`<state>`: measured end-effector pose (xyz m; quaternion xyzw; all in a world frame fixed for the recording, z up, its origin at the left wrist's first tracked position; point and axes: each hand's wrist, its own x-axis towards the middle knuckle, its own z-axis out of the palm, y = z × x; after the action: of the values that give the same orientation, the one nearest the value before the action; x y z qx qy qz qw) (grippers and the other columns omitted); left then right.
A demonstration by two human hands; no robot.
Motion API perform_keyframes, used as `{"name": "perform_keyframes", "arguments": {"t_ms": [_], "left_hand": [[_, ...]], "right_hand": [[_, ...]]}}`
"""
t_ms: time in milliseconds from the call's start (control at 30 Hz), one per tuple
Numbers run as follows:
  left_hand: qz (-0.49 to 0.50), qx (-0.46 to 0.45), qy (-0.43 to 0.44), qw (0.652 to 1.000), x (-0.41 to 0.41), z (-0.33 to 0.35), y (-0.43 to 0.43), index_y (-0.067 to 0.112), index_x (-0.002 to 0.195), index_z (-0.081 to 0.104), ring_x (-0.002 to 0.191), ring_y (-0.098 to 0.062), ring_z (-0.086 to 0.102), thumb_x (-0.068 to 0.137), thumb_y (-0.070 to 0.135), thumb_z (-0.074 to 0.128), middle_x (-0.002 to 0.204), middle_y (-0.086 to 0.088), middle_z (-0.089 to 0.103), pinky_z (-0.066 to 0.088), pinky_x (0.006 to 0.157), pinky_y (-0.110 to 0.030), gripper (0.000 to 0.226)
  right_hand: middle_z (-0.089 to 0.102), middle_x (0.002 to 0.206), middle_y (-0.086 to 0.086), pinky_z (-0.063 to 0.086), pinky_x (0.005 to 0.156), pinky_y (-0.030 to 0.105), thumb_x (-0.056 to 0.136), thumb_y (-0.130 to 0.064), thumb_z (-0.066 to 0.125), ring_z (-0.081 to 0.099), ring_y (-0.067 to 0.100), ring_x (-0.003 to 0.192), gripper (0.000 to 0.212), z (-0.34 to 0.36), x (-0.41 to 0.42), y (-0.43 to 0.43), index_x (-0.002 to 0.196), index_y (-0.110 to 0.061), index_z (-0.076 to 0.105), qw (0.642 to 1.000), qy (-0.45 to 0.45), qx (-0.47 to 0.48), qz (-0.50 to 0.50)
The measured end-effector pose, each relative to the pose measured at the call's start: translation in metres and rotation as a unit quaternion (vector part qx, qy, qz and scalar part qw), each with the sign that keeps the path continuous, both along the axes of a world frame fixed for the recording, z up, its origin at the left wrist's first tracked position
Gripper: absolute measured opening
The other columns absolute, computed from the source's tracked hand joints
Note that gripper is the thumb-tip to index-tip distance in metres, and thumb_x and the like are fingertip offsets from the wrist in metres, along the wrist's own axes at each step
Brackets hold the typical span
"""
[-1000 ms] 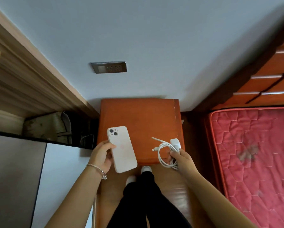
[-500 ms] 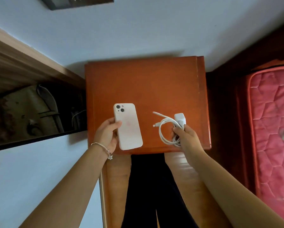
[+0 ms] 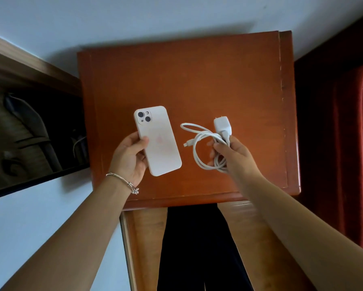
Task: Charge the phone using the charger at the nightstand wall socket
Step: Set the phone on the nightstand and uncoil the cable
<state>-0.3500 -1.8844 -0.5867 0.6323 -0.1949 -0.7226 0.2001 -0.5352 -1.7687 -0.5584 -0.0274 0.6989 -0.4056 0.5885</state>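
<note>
Gripping the phone (image 3: 158, 141), the left hand (image 3: 130, 158); the right hand (image 3: 233, 156) clasps the charger (image 3: 213, 141).

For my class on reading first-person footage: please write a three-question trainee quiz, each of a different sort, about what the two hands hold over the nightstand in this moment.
1. True or false: the phone shows its screen to the camera.
2. Multiple choice: the right hand holds A) a coiled cable with its charger plug, B) a remote, C) nothing.
3. Fill in: the bracelet is on the ___ wrist.

Key
1. False: the left hand holds it back side up, camera lenses showing, over the nightstand.
2. A.
3. Left.
</note>
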Motion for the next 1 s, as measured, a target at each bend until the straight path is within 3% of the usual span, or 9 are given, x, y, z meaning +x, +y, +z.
{"name": "perform_keyframes", "arguments": {"t_ms": [100,267,633,733,867,1000], "left_hand": [[-0.003,0.006,-0.003,1.000,-0.003,-0.007,-0.002,0.012,0.114,0.059,0.113,-0.027,0.058,0.089,0.000,0.050,0.114,-0.008,0.064,0.049,0.094,-0.042,0.029],[-0.005,0.011,-0.001,1.000,-0.001,-0.012,-0.007,0.006,0.128,0.052,0.117,-0.028,0.056,0.090,-0.001,0.049,0.128,-0.013,0.059,0.048,0.095,-0.042,0.039],[-0.084,-0.060,-0.150,0.983,0.008,-0.015,-0.013,0.006,0.108,0.060,0.092,-0.018,0.066,0.080,-0.006,0.062,0.101,-0.007,0.069,0.056,0.080,-0.040,0.030],[-0.118,-0.090,-0.184,0.972,0.012,-0.017,-0.014,0.009,0.101,0.064,0.093,-0.021,0.066,0.078,-0.005,0.065,0.101,-0.010,0.067,0.056,0.079,-0.037,0.027],[-0.117,-0.107,-0.205,0.966,0.010,-0.021,-0.015,0.004,0.106,0.065,0.083,-0.012,0.066,0.076,-0.007,0.065,0.091,-0.004,0.068,0.055,0.065,-0.020,0.032],[-0.105,-0.108,-0.214,0.965,0.009,-0.023,-0.014,0.004,0.107,0.066,0.087,-0.017,0.067,0.075,-0.007,0.066,0.097,-0.008,0.069,0.054,0.070,-0.025,0.034]], "right_hand": [[0.061,0.063,-0.003,0.047,0.055,0.019,0.096,-0.015,0.047,0.058,0.011,0.057,0.019,-0.005,0.001,-0.002,0.087,-0.017,0.063,1.000,-0.003,0.003,-0.007],[0.061,0.064,-0.002,0.048,0.052,0.016,0.096,-0.015,0.047,0.058,0.006,0.052,0.018,-0.008,0.002,-0.006,0.088,-0.016,0.063,1.000,-0.009,0.008,-0.007],[0.061,0.062,-0.005,0.045,0.049,0.014,0.095,-0.015,0.047,0.054,0.001,0.049,0.020,-0.012,0.006,-0.007,0.086,-0.018,0.064,1.000,0.007,0.019,0.008],[0.061,0.059,-0.007,0.044,0.047,0.013,0.095,-0.013,0.046,0.055,0.000,0.047,0.021,-0.012,0.005,-0.005,0.085,-0.017,0.064,1.000,0.006,0.013,0.005],[0.061,0.057,-0.008,0.044,0.047,0.013,0.095,-0.013,0.047,0.055,0.000,0.048,0.020,-0.015,0.006,-0.003,0.087,-0.017,0.064,1.000,0.013,0.024,0.009],[0.060,0.059,-0.007,0.044,0.047,0.013,0.094,-0.014,0.047,0.053,-0.001,0.047,0.020,-0.018,0.007,0.000,0.085,-0.018,0.065,0.999,0.018,0.034,0.008]]}}
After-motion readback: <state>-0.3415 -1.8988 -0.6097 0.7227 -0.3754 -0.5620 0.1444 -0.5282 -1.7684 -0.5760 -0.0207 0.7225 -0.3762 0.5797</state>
